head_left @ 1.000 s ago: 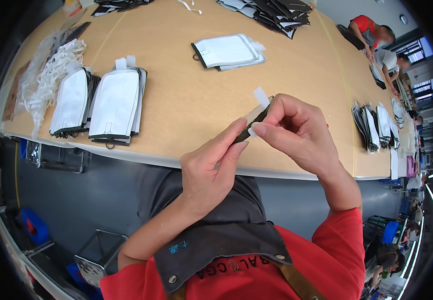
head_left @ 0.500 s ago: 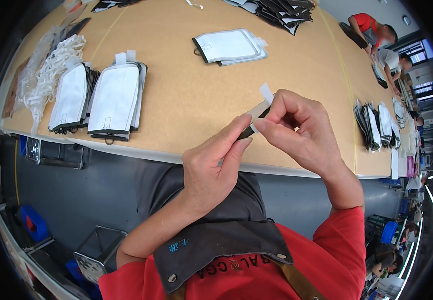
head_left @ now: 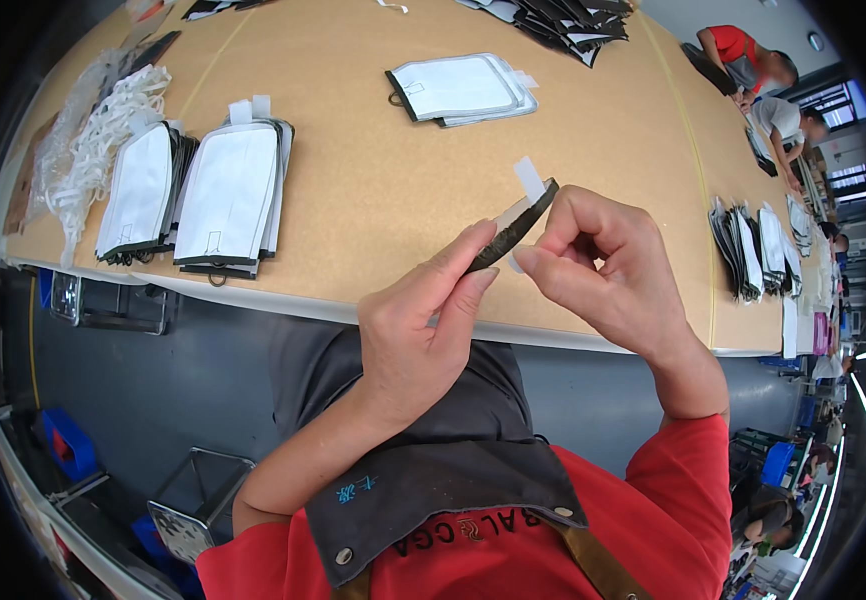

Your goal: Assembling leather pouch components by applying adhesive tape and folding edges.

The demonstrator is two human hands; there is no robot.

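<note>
Left hand [head_left: 418,330] pinching dark-edged piece [head_left: 517,229] above counter [head_left: 373,210] near front edge [head_left: 303,309], right hand [head_left: 613,272] curled just beside, can't tell if gripping, room toward white panel stacks [head_left: 228,185], clear plastic [head_left: 60,165] beside white strap heap [head_left: 118,135]

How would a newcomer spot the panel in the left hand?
Find the tan-topped table, then the person's left hand near its closest edge. Pinched in that hand is a dark-edged panel slanting up to the right, a white tab at its upper end. Unlike the white-faced panels lying on the table, it is held up and seen nearly edge-on.
</note>
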